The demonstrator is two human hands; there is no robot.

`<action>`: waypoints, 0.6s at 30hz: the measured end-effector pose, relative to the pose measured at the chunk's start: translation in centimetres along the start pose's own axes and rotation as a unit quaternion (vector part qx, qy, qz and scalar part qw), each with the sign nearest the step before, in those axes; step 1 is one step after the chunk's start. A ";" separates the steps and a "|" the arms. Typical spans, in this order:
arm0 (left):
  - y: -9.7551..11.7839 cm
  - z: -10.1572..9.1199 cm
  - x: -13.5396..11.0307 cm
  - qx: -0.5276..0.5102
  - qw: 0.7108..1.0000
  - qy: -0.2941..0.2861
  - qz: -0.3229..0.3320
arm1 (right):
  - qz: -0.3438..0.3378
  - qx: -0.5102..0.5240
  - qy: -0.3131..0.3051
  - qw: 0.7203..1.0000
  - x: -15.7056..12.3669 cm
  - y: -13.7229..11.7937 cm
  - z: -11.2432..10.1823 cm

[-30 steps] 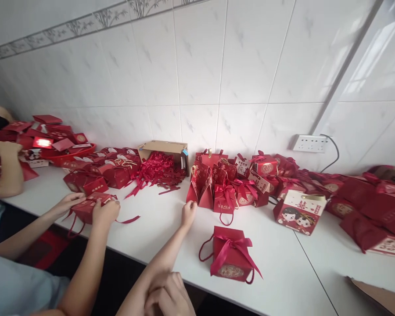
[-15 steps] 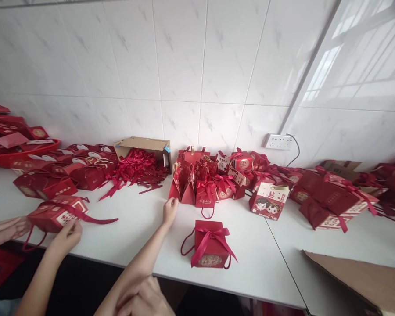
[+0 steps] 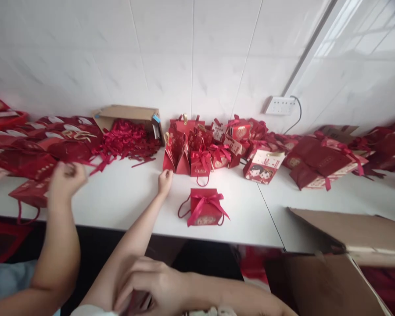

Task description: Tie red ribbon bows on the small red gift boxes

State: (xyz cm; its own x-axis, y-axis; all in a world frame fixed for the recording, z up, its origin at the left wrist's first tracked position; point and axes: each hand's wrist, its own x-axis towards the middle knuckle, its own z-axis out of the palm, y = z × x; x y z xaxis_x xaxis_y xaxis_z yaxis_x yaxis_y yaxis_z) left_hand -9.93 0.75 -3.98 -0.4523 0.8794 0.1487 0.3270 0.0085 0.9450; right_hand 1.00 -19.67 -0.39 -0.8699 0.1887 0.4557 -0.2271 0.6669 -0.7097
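My left hand (image 3: 165,181) rests on the white table with its fingers curled in, and nothing shows in it. It lies just in front of upright red gift boxes (image 3: 183,161). Across my left forearm (image 3: 123,259) reaches my right hand (image 3: 153,281), its bent fingers gripping the arm near the elbow. A red gift box (image 3: 204,206) with a satin ribbon bow and cord handles stands by itself near the table edge, to the right of my left hand. Neither hand touches it.
A co-worker's hand (image 3: 67,177) is at the left, by a red box (image 3: 29,193). A cardboard box (image 3: 128,110) spills red ribbons (image 3: 128,140). More gift boxes (image 3: 322,160) line the wall under a power strip (image 3: 281,105). An open carton (image 3: 322,281) stands at lower right.
The view has tilted down and shifted, so the carton shows more. My right hand stays on my left arm. The co-worker's hand has risen from the box, and its ribbon tail no longer shows.
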 end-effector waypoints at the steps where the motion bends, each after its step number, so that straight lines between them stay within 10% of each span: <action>1: -0.1 0.1 0.1 -0.006 1.000 0.004 -0.001 | 0.011 0.014 -0.007 1.000 -0.2 -0.3 0.0; 6: 0.0 0.8 0.5 -0.046 0.999 0.022 -0.002 | 0.071 0.020 0.046 0.996 -0.5 -0.3 -0.1; 12: 2.9 -0.7 -2.3 -0.070 0.997 -0.027 -0.013 | 0.101 0.078 -0.062 0.990 -4.8 0.5 -3.7; 18: 7.6 -5.9 -10.7 0.090 0.953 -0.289 0.028 | 0.374 0.082 0.174 0.907 -12.3 -3.6 -12.1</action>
State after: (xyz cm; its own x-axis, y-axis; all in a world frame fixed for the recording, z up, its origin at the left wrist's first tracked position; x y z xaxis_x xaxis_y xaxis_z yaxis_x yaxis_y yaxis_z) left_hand -7.48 -11.39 3.30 0.0857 0.9957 -0.0365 0.4973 -0.0110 0.8675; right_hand 17.82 -15.68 3.12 -0.6232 0.7793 -0.0656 0.2833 0.1467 -0.9478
